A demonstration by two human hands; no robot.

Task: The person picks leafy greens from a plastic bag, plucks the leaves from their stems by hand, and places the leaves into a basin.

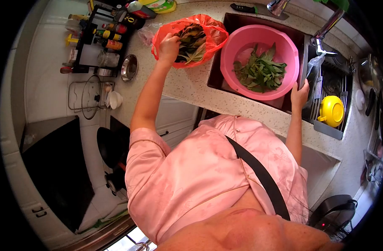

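So my left hand (pixel 169 48) is at the near-left rim of the red bag (pixel 158 42), fingers curled in, and that bag of darker leaves (pixel 192 39) sits on the counter (pixel 181 85) just left of the sink. Imo the trick is a light hold on the rim so the mouth gapes and the leaves don't get crushed. Next along, the pink basin (pixel 227 69) is in the sink with the green leaves (pixel 260 73) loose inside, and it's worth minding its wall so nothing spills over. My right hand (pixel 299 95) is by the basin's right side, at the sink's edge, fingers bent; a steady, gentle touch does it there

Hard to see: whether my left fingertips pinch plastic or leaf, the bag's bottom, any water under the greens, and what my right fingers grip, if anything
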